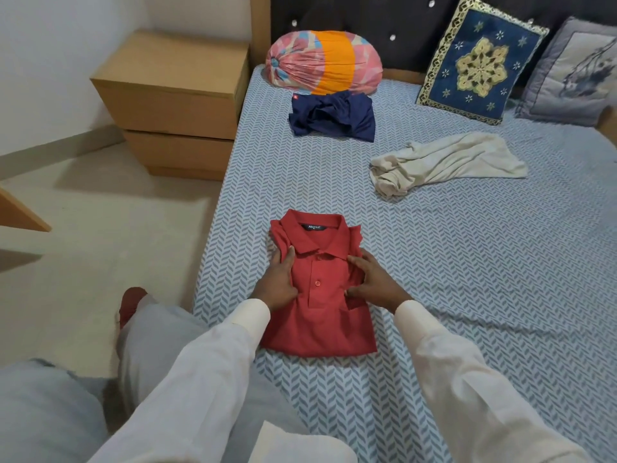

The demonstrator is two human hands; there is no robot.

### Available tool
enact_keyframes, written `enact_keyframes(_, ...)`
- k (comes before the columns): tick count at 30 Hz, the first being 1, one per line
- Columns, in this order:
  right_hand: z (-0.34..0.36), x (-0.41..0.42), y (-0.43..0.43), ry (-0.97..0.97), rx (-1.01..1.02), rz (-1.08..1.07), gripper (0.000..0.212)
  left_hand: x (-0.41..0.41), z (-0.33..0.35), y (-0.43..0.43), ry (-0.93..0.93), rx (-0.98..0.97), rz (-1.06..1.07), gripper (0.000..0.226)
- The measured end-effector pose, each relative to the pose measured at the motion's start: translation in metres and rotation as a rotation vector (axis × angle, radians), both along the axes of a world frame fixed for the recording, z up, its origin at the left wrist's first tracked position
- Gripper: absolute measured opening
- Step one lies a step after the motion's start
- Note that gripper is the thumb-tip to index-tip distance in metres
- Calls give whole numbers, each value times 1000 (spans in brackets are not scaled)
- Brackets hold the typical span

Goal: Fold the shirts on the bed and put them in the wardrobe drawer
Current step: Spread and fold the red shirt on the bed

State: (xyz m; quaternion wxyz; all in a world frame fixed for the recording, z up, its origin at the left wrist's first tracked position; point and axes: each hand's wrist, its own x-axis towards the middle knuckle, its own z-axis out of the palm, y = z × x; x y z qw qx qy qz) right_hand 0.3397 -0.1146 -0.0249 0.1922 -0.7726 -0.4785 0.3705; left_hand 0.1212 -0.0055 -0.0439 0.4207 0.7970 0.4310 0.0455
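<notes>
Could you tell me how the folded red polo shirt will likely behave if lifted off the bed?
The folded red knit polo shirt is probably floppy: its tucked sleeves bunch softly, so lifting one edge would likely undo the folds. It looks light, lying thin and flat on the blue herringbone bedsheet. A two-sided grip should hold it together.

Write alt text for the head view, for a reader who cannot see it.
A person's left hand and right hand rest on a folded red polo shirt near the bed edge. Farther back lie a crumpled navy shirt and a pale garment.

Wooden nightstand (173, 105) (two drawers), beige floor (83, 245)
</notes>
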Motion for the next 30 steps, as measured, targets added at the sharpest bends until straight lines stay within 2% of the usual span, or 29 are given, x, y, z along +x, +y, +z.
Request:
enact_keyframes(8, 24, -17, -5, -67, 115, -12, 100, -24, 24, 10, -48, 65, -53, 99)
enact_keyframes(12, 42, -31, 2, -86, 157, -58, 97, -36, 38, 28, -108, 81, -88, 100)
enact_keyframes(19, 68, -86, 50, -127, 131, -94, 96, -90, 67, 86, -84, 114, -186, 99)
enact_keyframes(23, 102, -148, 84, -101, 119, -86, 96, -149, 115, 106, 12, 91, -166, 99)
enact_keyframes(30, 220, -260, 131, -81, 127, 26, 95, -263, 250, 129, 137, 62, -77, 99)
